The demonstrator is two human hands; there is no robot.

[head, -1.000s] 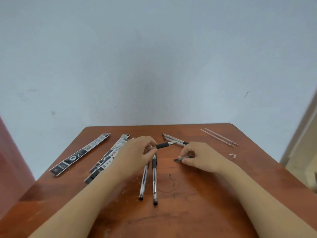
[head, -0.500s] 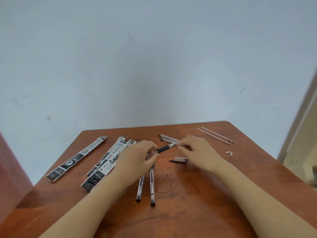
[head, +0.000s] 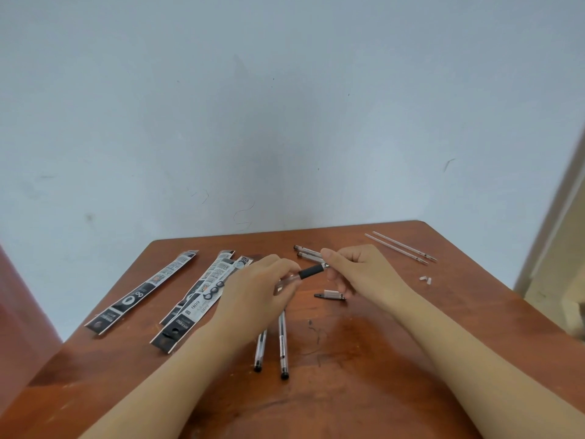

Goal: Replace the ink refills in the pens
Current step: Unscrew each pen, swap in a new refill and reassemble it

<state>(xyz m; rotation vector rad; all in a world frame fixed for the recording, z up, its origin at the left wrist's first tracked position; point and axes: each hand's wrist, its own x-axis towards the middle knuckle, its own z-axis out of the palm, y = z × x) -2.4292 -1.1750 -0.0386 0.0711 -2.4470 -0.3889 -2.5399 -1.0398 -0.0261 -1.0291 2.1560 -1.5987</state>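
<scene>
My left hand (head: pixel 259 293) grips the clear barrel of a pen (head: pixel 311 271) with a black rubber grip, held just above the table. My right hand (head: pixel 357 270) pinches that pen's metal tip end. A pen cap (head: pixel 330 294) lies on the table below my right hand. Two capped pens (head: pixel 281 346) lie side by side near the middle, their upper ends hidden under my left hand. Two more pens (head: pixel 305 252) lie behind my hands.
Several black-and-white refill packets (head: pixel 141 289) lie on the left of the brown wooden table (head: pixel 348 391). Two bare refills (head: pixel 400 247) lie at the back right, with two tiny white caps (head: pixel 425 279) nearby. A pale wall rises behind.
My right hand let go of the pen cap on the table and moved up to the tip of the pen that my left hand holds.
</scene>
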